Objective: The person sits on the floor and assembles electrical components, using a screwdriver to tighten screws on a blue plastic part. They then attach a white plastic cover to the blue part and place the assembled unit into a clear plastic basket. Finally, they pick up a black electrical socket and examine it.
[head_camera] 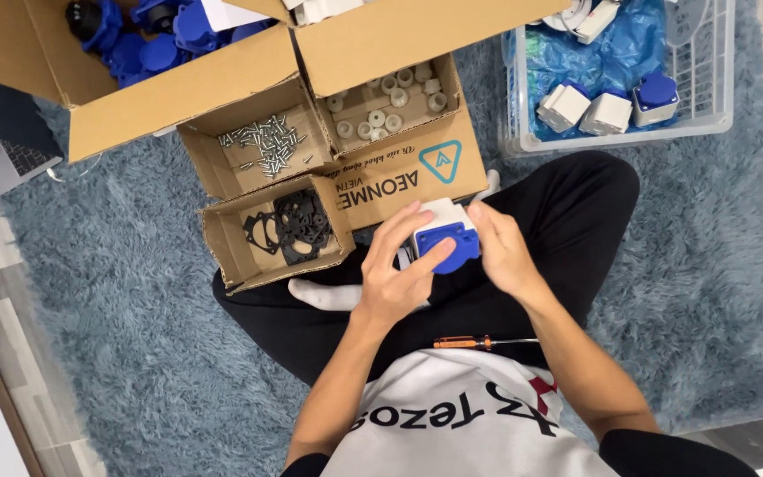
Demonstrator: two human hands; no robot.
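Both hands are holding one white socket housing with a blue hinged cap (pixel 445 238) above the person's crossed legs. The left hand (pixel 396 276) is curling around its left side, thumb pressing on the blue cap, fingers closed over the white top. The right hand (pixel 503 252) is gripping its right side, fingers bent against it. Just nearer, an orange-handled screwdriver (pixel 474 342) is lying across the lap. To the far left, small cardboard boxes are holding black gaskets (pixel 291 225), metal screws (pixel 268 144) and white round spacers (pixel 388 99). Farther left, a large cardboard box (pixel 103 102) is holding blue caps. At the far right, a clear plastic basket (pixel 708 106) is holding finished sockets on the grey-blue shaggy rug (pixel 691 265).
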